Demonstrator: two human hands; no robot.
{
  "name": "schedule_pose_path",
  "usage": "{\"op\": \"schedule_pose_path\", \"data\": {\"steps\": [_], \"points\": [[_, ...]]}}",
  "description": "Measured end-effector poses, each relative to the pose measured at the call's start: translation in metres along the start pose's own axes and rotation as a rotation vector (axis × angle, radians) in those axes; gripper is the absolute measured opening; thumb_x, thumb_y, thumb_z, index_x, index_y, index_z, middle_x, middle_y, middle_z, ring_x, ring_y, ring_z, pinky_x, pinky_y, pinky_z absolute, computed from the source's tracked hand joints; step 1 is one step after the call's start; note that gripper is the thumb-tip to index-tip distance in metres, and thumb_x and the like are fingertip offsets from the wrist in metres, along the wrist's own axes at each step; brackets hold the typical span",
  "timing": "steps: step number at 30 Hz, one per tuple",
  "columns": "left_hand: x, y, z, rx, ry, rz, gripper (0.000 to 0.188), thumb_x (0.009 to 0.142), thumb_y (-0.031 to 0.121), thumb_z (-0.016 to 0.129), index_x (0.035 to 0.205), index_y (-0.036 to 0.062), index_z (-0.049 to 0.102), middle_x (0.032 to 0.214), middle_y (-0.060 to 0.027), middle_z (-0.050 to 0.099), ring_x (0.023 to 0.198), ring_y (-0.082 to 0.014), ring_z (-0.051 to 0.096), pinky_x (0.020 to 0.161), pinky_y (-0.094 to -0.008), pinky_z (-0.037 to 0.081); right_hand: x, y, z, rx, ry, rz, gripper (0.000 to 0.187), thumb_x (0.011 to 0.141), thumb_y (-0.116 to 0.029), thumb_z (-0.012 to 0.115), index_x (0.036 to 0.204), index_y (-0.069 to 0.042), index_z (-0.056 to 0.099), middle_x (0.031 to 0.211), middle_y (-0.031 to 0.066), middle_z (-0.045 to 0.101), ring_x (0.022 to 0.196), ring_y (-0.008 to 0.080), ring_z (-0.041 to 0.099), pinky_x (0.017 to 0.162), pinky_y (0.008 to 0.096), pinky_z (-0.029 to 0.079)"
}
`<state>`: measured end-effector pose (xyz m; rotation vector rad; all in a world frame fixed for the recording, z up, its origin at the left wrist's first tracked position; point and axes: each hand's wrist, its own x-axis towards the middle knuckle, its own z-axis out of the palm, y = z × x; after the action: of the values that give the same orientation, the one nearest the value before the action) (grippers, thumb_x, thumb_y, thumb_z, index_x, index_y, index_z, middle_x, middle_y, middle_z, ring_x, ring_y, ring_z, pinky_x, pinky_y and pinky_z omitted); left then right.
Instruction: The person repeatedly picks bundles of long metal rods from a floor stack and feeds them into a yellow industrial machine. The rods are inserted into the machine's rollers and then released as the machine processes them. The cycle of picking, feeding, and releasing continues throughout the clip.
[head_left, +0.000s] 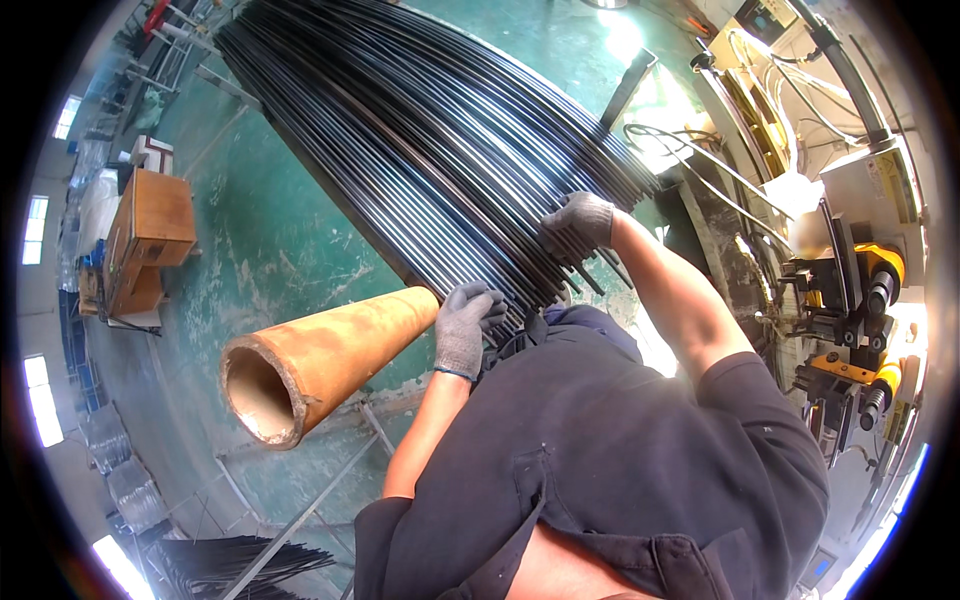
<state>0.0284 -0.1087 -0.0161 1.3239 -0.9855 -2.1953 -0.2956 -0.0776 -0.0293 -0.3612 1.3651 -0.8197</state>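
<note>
Long thin black metal rods (400, 130) lie side by side in a wide layer, running from the far left to just in front of my body. My right hand (582, 222), in a grey knitted glove, is curled over the rods near their near ends on the right. A few rod ends stick out below that hand. My left hand (463, 328), in the same kind of glove, is at the left edge of the layer with its fingers bent together. Whatever those fingers hold is hidden. Beside it lies a thick brown cardboard tube (340, 350), its hollow end toward the left.
A brown wooden cabinet (165, 225) stands on the green floor (270, 240) at the left. Machinery with yellow-and-black parts (880, 270) and loose cables (690, 150) is on the right. More dark rods (235, 565) lie at the lower left by a metal frame (300, 515).
</note>
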Motion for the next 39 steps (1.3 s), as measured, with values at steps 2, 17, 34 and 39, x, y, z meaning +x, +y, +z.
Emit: {"op": "schedule_pose_path", "data": {"steps": [2,17,34,39], "points": [[0.001,0.005,0.004,0.015,-0.018,0.012,0.028,0.1,0.008,0.061,0.125,-0.0038,0.055,0.105,-0.016,0.071,0.092,-0.0236,0.072,0.08,-0.0356,0.062,-0.008,-0.003,0.005,0.032,-0.026,0.026,0.031,0.095,-0.024,0.077,0.098,0.007,0.077,0.087,0.0162,0.078,0.07,0.0225,0.074,0.065,0.038,0.06],[0.028,0.002,0.044,0.091,-0.204,-0.057,0.028,0.101,0.008,0.061,0.126,-0.0027,0.057,0.108,-0.0169,0.072,0.094,-0.0264,0.073,0.084,-0.0382,0.063,-0.053,-0.021,0.036,-0.615,0.354,-0.034,0.032,0.095,-0.03,0.07,0.094,0.001,0.067,0.075,0.0111,0.073,0.058,0.0186,0.069,0.052,0.0356,0.055],[0.137,0.033,0.112,-0.268,-0.292,-0.094,0.038,0.113,0.029,0.047,0.112,-0.0039,0.065,0.099,-0.0183,0.071,0.094,-0.0305,0.071,0.094,-0.0446,0.059,-0.478,0.382,0.098,-0.864,1.181,0.572,0.028,0.075,-0.027,0.086,0.081,-0.006,0.069,0.081,0.02,0.07,0.082,0.0443,0.068,0.073,0.0525,0.052],[0.082,0.011,0.15,0.954,-0.48,0.77,0.014,0.102,0.009,0.064,0.102,-0.0048,0.065,0.094,-0.0137,0.068,0.091,-0.0247,0.069,0.088,-0.0392,0.06,-0.404,0.379,0.082,-0.936,1.529,0.286,0.02,0.078,-0.024,0.079,0.075,-0.012,0.064,0.072,0.0129,0.066,0.071,0.0378,0.066,0.066,0.0516,0.051]]}}
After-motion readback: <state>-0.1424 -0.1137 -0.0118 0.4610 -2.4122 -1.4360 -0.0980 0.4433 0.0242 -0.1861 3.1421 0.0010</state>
